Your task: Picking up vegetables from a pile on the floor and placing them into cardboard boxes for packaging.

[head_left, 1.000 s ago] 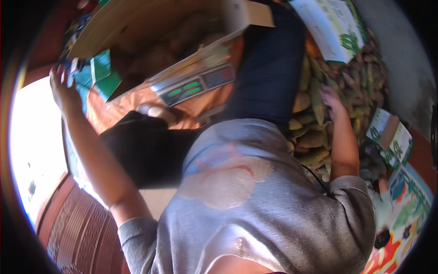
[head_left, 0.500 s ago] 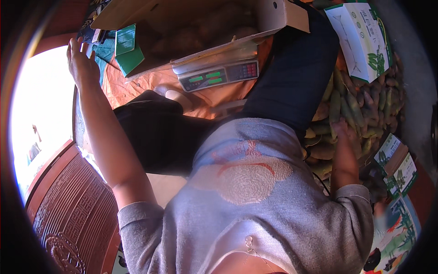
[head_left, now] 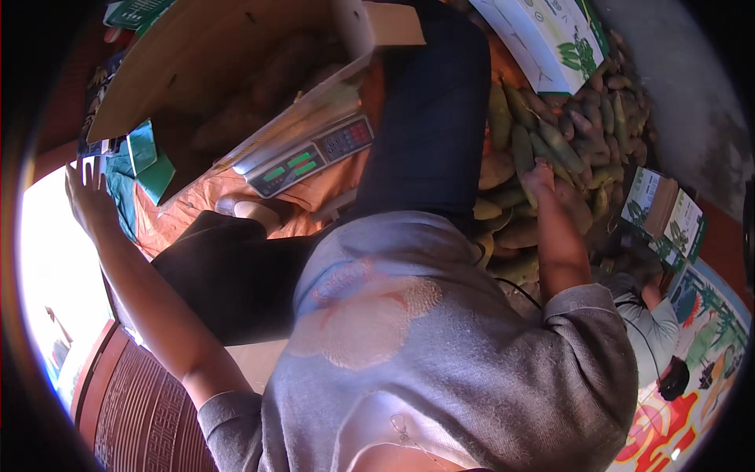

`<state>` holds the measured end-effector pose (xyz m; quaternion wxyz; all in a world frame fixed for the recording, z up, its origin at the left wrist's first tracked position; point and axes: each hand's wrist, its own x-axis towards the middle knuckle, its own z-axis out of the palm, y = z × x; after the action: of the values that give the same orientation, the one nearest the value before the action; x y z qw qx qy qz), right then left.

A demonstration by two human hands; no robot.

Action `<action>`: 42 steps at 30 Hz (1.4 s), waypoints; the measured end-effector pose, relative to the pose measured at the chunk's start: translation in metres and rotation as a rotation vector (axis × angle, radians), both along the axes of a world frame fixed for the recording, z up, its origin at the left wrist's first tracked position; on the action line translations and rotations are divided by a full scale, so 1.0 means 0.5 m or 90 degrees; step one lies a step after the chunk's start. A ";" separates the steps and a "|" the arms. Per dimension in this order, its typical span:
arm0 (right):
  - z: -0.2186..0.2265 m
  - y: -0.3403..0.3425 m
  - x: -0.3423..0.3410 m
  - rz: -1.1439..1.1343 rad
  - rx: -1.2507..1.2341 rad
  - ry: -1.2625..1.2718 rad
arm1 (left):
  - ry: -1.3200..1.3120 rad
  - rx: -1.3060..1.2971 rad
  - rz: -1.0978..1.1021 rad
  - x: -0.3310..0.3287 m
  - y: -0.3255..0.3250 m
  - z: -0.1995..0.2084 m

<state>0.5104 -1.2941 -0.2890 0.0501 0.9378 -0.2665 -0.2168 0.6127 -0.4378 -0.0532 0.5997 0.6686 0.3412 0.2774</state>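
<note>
My left hand (head_left: 90,200) is raised at the far left with its fingers spread, holding nothing. It is near the green flaps (head_left: 149,161) beside a large cardboard box (head_left: 287,118). My right hand (head_left: 539,179) is over a pile of vegetables to the right of my leg. Its fingers are closed round a long green vegetable (head_left: 522,149), whose exact kind I cannot make out. More green ones and brownish, tuber-like ones (head_left: 495,169) lie around it. Dark lumpy produce fills the box's shadowed inside.
A digital scale (head_left: 307,161) stands on orange sheeting (head_left: 189,197) before the box. A white-green carton (head_left: 543,39) is at the pile's far side, with a smaller carton (head_left: 664,212) to the right. Another person's pale sleeve (head_left: 649,315) shows at lower right. A carved wooden panel (head_left: 145,409) is at left.
The whole view has turned, shifting box and scale left and downward in the picture. Both hands stay by the same things. More of the other person shows at lower right.
</note>
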 end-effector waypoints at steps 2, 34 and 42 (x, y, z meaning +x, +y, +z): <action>0.015 0.022 0.046 0.052 0.070 -0.102 | 0.011 0.039 -0.040 -0.011 0.051 -0.013; 0.510 0.935 0.376 1.039 0.329 -0.067 | 0.295 0.402 -0.569 0.071 0.147 -0.050; 0.491 0.975 0.371 1.068 0.268 -0.060 | 0.167 0.409 -0.414 0.036 0.122 -0.070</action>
<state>0.6958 -0.8065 -0.0433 0.0080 0.8224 0.5574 -0.1139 0.6306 -0.3770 -0.0881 0.3702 0.9217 0.0839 0.0799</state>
